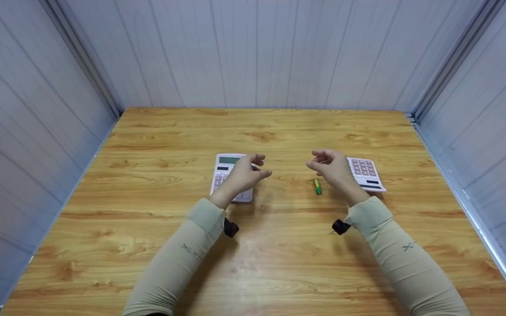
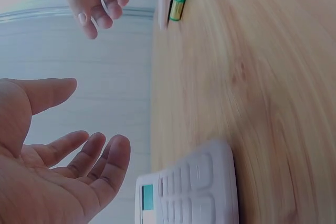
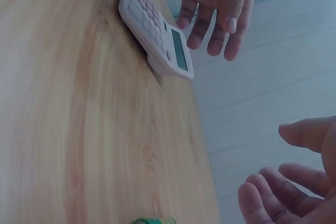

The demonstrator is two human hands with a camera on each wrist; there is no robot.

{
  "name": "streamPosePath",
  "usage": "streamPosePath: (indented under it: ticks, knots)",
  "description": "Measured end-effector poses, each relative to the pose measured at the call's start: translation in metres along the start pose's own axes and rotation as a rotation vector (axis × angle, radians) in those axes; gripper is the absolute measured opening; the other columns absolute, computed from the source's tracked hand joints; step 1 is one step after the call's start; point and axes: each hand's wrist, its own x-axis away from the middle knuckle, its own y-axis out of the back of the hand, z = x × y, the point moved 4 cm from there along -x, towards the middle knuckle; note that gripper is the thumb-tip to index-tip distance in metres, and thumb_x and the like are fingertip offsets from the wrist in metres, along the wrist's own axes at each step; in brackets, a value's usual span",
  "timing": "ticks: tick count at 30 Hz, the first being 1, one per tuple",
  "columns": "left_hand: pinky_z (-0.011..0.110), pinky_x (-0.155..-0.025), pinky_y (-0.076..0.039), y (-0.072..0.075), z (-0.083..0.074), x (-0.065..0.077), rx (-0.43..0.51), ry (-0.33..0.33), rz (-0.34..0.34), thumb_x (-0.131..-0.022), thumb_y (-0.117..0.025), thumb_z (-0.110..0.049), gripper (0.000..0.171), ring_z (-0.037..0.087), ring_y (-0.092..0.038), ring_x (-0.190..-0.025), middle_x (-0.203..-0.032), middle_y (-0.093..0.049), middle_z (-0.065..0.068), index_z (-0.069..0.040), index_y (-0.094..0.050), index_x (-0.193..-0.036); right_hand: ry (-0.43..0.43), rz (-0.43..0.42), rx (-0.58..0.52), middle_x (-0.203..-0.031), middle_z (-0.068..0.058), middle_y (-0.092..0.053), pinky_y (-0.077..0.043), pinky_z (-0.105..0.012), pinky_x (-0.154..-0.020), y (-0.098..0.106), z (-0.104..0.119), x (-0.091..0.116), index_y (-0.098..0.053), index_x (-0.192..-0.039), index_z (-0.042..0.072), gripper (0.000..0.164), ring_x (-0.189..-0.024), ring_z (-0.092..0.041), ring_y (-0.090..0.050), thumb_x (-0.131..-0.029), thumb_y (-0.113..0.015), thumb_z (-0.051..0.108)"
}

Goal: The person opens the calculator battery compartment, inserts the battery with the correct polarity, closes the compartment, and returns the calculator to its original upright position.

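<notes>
My left hand [image 1: 243, 173] hovers over a pale pink calculator [image 1: 220, 177], its fingers loosely bent and nothing between them. In the left wrist view that calculator [image 2: 197, 187] lies below the hand. Across from it, my right hand [image 1: 330, 166] is held in the air, thumb and fingers apart and holding nothing. Just left of the right wrist a green and yellow battery [image 1: 317, 186] lies on the table. A second pale pink calculator [image 1: 366, 173], partly hidden by the right hand, sits to the right with its display toward me.
The wood-grain table [image 1: 156, 245] carries these things. Pale panelled walls [image 1: 253, 52] enclose it at the back and both sides. A small black device [image 1: 231, 228] is worn at the left wrist, another black device [image 1: 341, 227] at the right.
</notes>
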Motion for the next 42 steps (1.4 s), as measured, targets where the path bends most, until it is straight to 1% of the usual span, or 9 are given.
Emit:
streamPosePath:
  ticks: [7, 11, 16, 25, 31, 35, 38, 39, 42]
  knots:
    - [0.047, -0.108, -0.059, -0.017, -0.012, -0.004, -0.004, -0.012, 0.026, -0.104, -0.073, -0.020, 0.054, 0.039, -0.065, -0.131, -0.147, -0.061, 0.026, 0.000, -0.056, -0.152, -0.009, 0.006, 0.044, -0.118, -0.007, -0.068, -0.061, -0.026, -0.089, 0.018, -0.002, 0.005, -0.063, -0.147, 0.001, 0.050, -0.103, -0.011, -0.063, -0.104, -0.076, 0.024]
    - [0.048, -0.106, -0.059, -0.028, -0.016, -0.005, 0.024, -0.011, 0.050, -0.105, -0.072, -0.020, 0.053, 0.040, -0.064, -0.130, -0.146, -0.060, 0.026, 0.001, -0.056, -0.150, -0.009, 0.000, 0.054, -0.118, -0.006, -0.068, -0.059, -0.020, -0.085, 0.025, -0.005, 0.008, -0.064, -0.147, 0.001, 0.051, -0.103, -0.010, -0.063, -0.103, -0.076, 0.025]
    - [0.044, -0.100, -0.060, -0.045, -0.020, -0.008, 0.057, 0.015, 0.086, -0.106, -0.072, -0.025, 0.050, 0.033, -0.064, -0.125, -0.141, -0.062, 0.019, -0.003, -0.057, -0.148, -0.006, -0.015, 0.062, -0.121, -0.007, -0.069, -0.055, -0.015, -0.083, 0.036, -0.013, 0.011, -0.064, -0.146, 0.000, 0.051, -0.105, -0.010, -0.062, -0.103, -0.077, 0.026]
    - [0.038, -0.092, -0.058, -0.077, -0.034, -0.015, 0.046, 0.018, 0.116, -0.105, -0.073, -0.028, 0.052, 0.024, -0.066, -0.111, -0.132, -0.065, 0.011, -0.005, -0.055, -0.148, -0.036, -0.079, 0.123, -0.123, -0.011, -0.069, -0.051, -0.016, -0.087, 0.063, -0.024, 0.014, -0.065, -0.146, 0.000, 0.052, -0.112, -0.018, -0.062, -0.103, -0.075, 0.027]
    - [0.033, -0.084, -0.057, -0.095, -0.042, -0.018, 0.063, 0.007, 0.145, -0.105, -0.072, -0.026, 0.051, 0.020, -0.066, -0.102, -0.127, -0.066, 0.011, -0.002, -0.055, -0.147, -0.118, -0.110, 0.105, -0.127, -0.009, -0.064, -0.051, -0.017, -0.083, 0.082, -0.031, 0.017, -0.063, -0.148, 0.002, 0.052, -0.112, -0.017, -0.059, -0.104, -0.074, 0.027]
    - [0.036, -0.085, -0.062, -0.107, -0.047, -0.020, 0.125, 0.024, 0.182, -0.106, -0.070, -0.022, 0.049, 0.028, -0.071, -0.102, -0.123, -0.066, 0.010, 0.000, -0.055, -0.147, -0.114, -0.143, 0.137, -0.131, -0.014, -0.066, -0.050, -0.016, -0.084, 0.095, -0.036, 0.018, -0.063, -0.147, 0.000, 0.050, -0.111, -0.015, -0.060, -0.105, -0.073, 0.026]
    - [0.042, -0.092, -0.064, -0.117, -0.049, -0.023, 0.179, 0.050, 0.212, -0.108, -0.068, -0.020, 0.048, 0.035, -0.072, -0.111, -0.120, -0.064, 0.009, 0.002, -0.054, -0.149, -0.103, -0.172, 0.185, -0.135, -0.020, -0.066, -0.048, -0.017, -0.089, 0.104, -0.042, 0.017, -0.064, -0.146, -0.002, 0.050, -0.117, -0.021, -0.061, -0.105, -0.072, 0.025]
    - [0.041, -0.091, -0.064, -0.120, -0.049, -0.023, 0.186, 0.056, 0.220, -0.108, -0.067, -0.020, 0.049, 0.037, -0.072, -0.113, -0.118, -0.064, 0.009, 0.003, -0.054, -0.149, -0.110, -0.179, 0.199, -0.137, -0.022, -0.066, -0.047, -0.017, -0.090, 0.107, -0.044, 0.017, -0.064, -0.146, -0.003, 0.050, -0.120, -0.023, -0.061, -0.105, -0.071, 0.025]
    - [0.042, -0.093, -0.064, -0.131, -0.050, -0.026, 0.204, 0.077, 0.233, -0.109, -0.066, -0.019, 0.049, 0.038, -0.073, -0.114, -0.116, -0.065, 0.009, 0.005, -0.053, -0.150, -0.146, -0.196, 0.211, -0.139, -0.024, -0.064, -0.046, -0.020, -0.090, 0.115, -0.053, 0.016, -0.063, -0.146, -0.004, 0.050, -0.123, -0.027, -0.058, -0.106, -0.070, 0.025]
